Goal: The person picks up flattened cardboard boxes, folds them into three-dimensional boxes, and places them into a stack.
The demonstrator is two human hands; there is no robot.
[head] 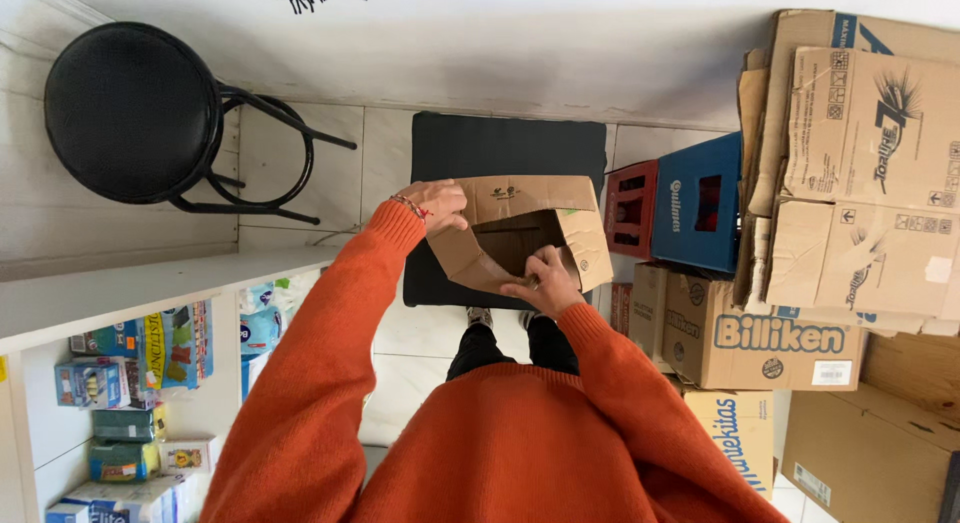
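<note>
Item under handling: one small brown cardboard box (520, 233), held in the air in front of the person's chest, above a black mat (500, 148) on the floor. The box is partly formed. Its walls stand up and the cavity is open toward the camera; the flaps are unfolded, one standing at the far edge, one hanging toward the right, one bent at the near left corner. No flap is closed and nothing is seen inside. Judgement: shaping of the box is begun but not finished; the flaps remain to be folded.

Left hand (437, 205): at the box's upper left corner, fingers curled and pressed on the cardboard edge, gripping it. A thin red bracelet (408, 205) sits on the wrist.

Right hand (543, 283): at the box's near edge, fingers bent into the opening and closed on the near flap. Whether the thumb pinches from below cannot be told.

Surroundings, relative to the box: just right of it stand a red crate (630, 208) and a blue crate (697, 201); further right, stacked cardboard cartons (860, 183). Well left, a black round stool (130, 113). Near left and below, a white shelf (130, 293) with coloured packages. Both sleeves are orange knit.
</note>
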